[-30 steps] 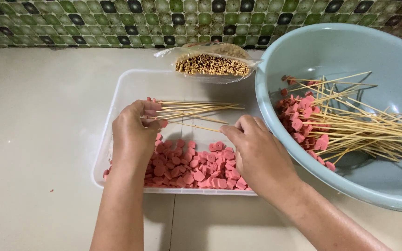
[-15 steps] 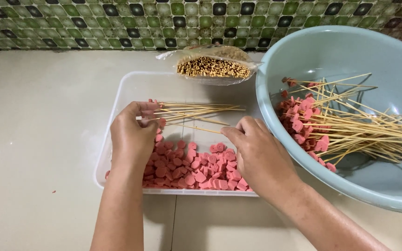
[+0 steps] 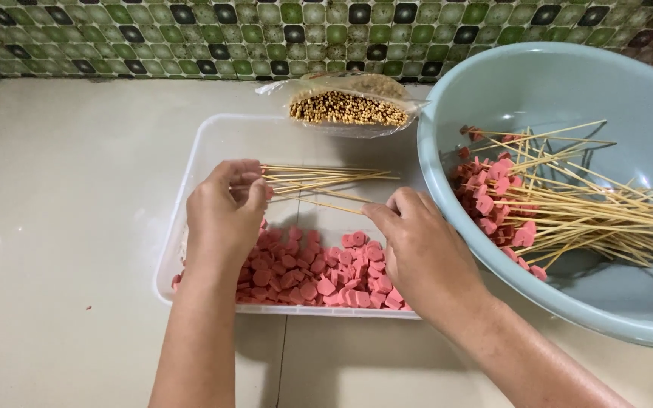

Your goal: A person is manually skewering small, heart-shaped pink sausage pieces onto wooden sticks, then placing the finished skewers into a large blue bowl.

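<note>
The pale blue basin (image 3: 568,98) at the counter's right edge, cut off by the frame, already holds a large heap of loaded skewers (image 3: 568,211), pink pieces bunched at their left ends, so a good share looks done. In the clear plastic tray (image 3: 213,136) at the counter's middle, many pink sausage pieces (image 3: 319,272) lie along its near side, so plenty seems left. A bag of spare sticks (image 3: 349,109) lies at the tray's far edge, its length hidden. The left hand (image 3: 224,215) grips a bundle of bare bamboo skewers (image 3: 326,180); the right hand (image 3: 425,253) pinches one skewer's tip, though whether a piece sits under its fingers cannot be made out.
</note>
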